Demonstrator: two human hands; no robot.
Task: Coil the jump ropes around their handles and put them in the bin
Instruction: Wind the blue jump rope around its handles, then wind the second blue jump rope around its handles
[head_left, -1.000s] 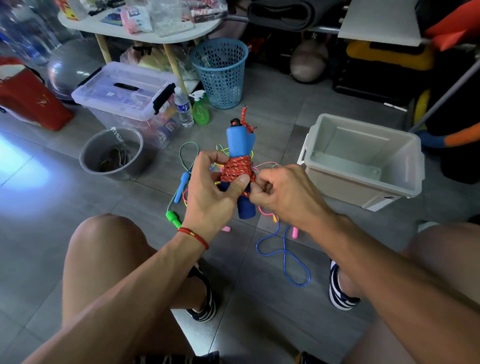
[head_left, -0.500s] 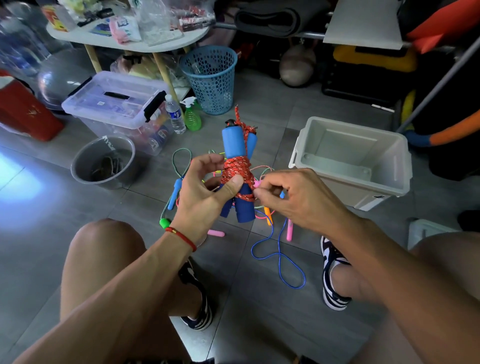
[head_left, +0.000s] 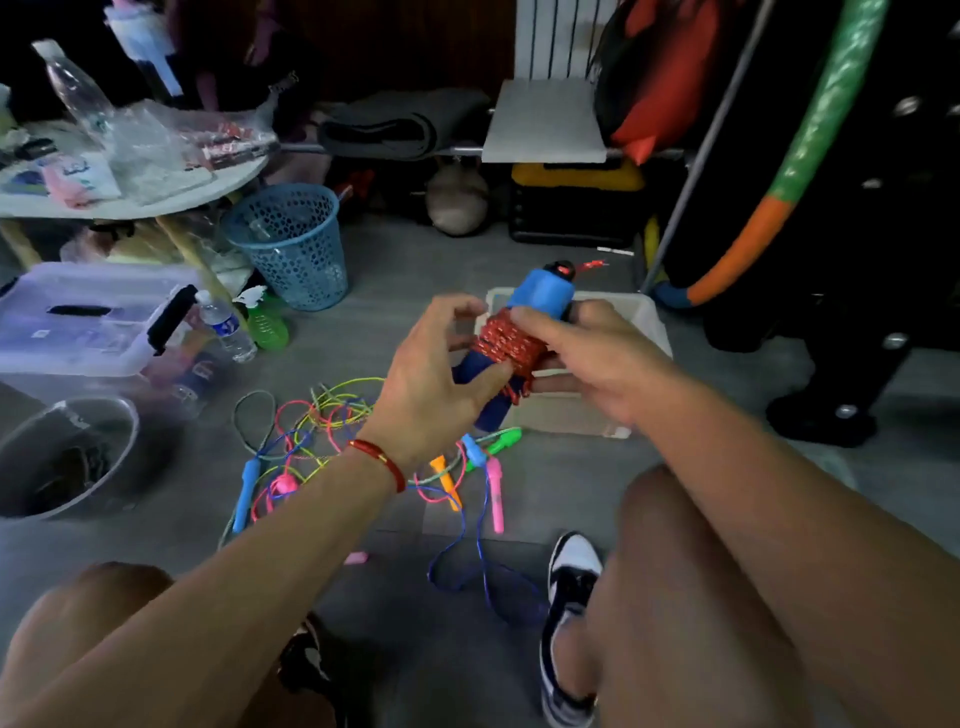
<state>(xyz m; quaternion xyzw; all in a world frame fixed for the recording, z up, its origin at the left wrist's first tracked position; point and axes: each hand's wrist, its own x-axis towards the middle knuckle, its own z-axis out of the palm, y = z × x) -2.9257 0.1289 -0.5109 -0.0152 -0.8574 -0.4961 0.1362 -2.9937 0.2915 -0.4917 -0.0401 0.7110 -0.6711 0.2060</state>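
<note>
Bin (head_left: 655, 325) behind coiled rope (head_left: 506, 340)

1. The frame is dim overall; the back of the room sinks to near black, with little detail in the dark shapes at upper left and far right.
2. Motion blur smears the left side: the clear storage box (head_left: 88, 317) and the grey bucket (head_left: 67, 457) have soft, streaked edges.
3. The left hand (head_left: 431, 384) and right hand (head_left: 587, 358) are slightly blurred, the fingers (head_left: 457, 306) most of all.
4. The white board (head_left: 545, 122) at the back is the brightest patch.
5. Wide-angle distortion bends the hoop (head_left: 795, 171) and stretches the forearms and knees at the lower edges.
6. The floor (head_left: 395, 260) shows soft, even grey light without hard shadows or glare.
</note>
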